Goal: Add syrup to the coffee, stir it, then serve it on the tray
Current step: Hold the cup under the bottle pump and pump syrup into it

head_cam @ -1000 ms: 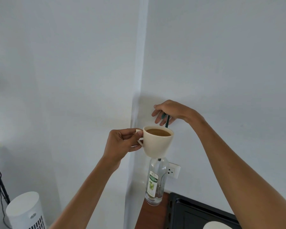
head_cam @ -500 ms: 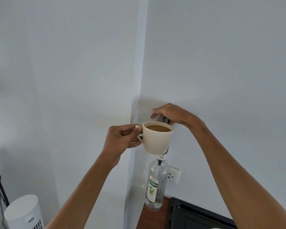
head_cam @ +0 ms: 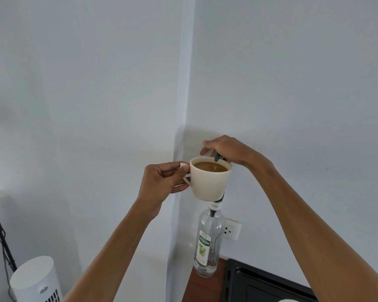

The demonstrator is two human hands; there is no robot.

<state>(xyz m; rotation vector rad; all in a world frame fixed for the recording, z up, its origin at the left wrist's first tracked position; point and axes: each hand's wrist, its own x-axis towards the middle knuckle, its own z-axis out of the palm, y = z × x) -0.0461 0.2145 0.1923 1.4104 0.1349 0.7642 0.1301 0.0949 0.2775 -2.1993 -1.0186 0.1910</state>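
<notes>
Lowered since before, the right hand (head_cam: 227, 150) is clenched on a green pump nozzle (head_cam: 217, 158) just below its fingers; the cream ceramic cup (head_cam: 210, 182) is grasped by the handle in the left hand (head_cam: 162, 184).

The cup (head_cam: 210, 182) is sitting raised above the syrup bottle (head_cam: 208, 243), with coffee (head_cam: 210, 166) lying in it. The left hand (head_cam: 162, 184) is lying left of the cup at its handle; the right hand (head_cam: 227, 150) is hanging over the cup's far rim. The bottle is standing on the bench (head_cam: 202, 288), a tray (head_cam: 260, 284) lying just right of it, a wall socket (head_cam: 232, 231) sitting behind. A fan (head_cam: 34, 280) is standing well apart, far left.
</notes>
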